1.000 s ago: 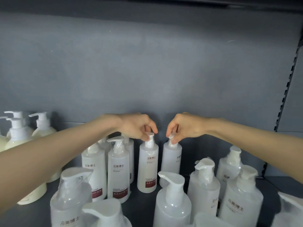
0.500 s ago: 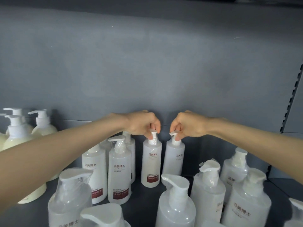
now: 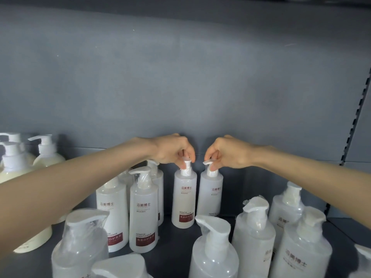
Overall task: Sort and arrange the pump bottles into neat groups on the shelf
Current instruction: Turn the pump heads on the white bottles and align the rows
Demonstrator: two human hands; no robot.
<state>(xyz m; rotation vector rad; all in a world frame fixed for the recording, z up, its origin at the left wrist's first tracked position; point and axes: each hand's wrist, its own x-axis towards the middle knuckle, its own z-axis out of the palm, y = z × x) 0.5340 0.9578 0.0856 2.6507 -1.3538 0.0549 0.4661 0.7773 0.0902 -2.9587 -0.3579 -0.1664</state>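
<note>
Two slim white pump bottles with dark red labels stand side by side at the back middle of the shelf. My left hand [image 3: 174, 150] pinches the pump head of the left slim bottle [image 3: 184, 199]. My right hand [image 3: 224, 152] pinches the pump head of the right slim bottle [image 3: 210, 193]. Both bottles stand upright, a narrow gap between them. Several more slim white bottles [image 3: 143, 213] are grouped just to their left, partly hidden behind my left forearm.
Cream-coloured pump bottles [image 3: 47, 155] stand at the far left. Several wide clear pump bottles [image 3: 254, 231] crowd the front and right of the dark shelf floor [image 3: 174, 249]. The grey back wall [image 3: 180, 77] rises behind, with a slotted upright [image 3: 356, 117] at the right.
Both hands have carried the two slim bottles back toward the wall and set them close together; the view has tilted slightly upward.
</note>
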